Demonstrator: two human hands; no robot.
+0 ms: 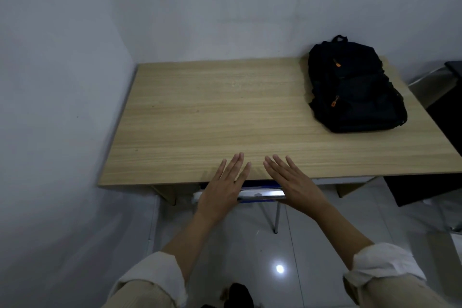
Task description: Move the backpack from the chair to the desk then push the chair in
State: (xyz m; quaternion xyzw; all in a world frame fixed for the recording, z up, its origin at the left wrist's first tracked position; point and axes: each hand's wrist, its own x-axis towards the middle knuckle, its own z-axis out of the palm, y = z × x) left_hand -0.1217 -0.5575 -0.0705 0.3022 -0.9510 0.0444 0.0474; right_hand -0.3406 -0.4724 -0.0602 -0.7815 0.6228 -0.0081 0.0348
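A black backpack (355, 87) with orange zipper pulls lies flat on the back right of the light wooden desk (200, 112). The chair (260, 192) is tucked under the desk's front edge; only its shiny back rail, a strip of blue and a metal leg show. My left hand (222, 187) and my right hand (290, 182) are stretched out flat side by side, fingers spread, over the chair's back rail and the desk's front edge. Neither hand holds anything. Whether the palms touch the rail I cannot tell.
White walls close in the desk on the left and at the back. A dark object (425, 182) stands right of the desk, with a metal-framed piece (447, 70) behind it. The glossy tiled floor (312, 245) lies below me, my dark shoe (240, 295) near the bottom edge.
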